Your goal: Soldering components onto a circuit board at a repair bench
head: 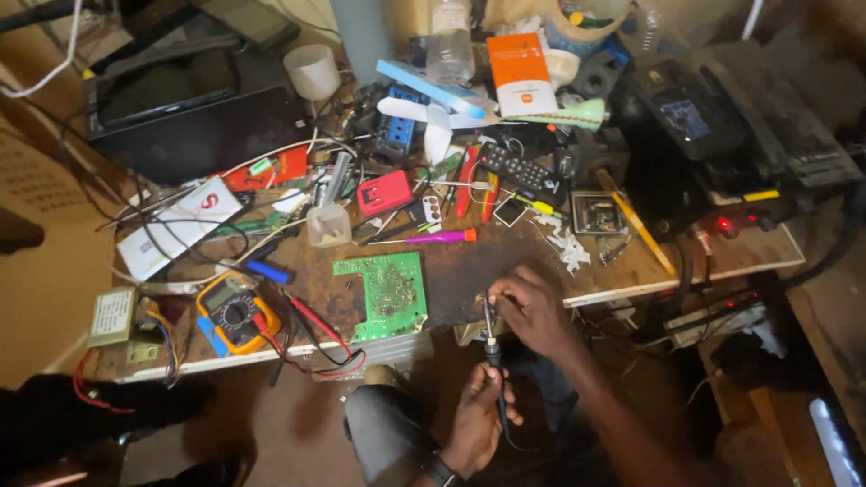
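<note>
Soldering iron (492,347): left hand (478,415) grips handle; right hand (532,311) pinches tip. Green board (383,290) left of grip, on worktop (505,261).

A worn wooden workbench (505,257) fills the middle, its pale front edge running from 8 o'clock to 3 o'clock. Beneath it lies a dim brownish floor (289,424). At 10 o'clock leans what looks like cardboard (41,194). Light is warm and low, brightest at 12 o'clock
</note>
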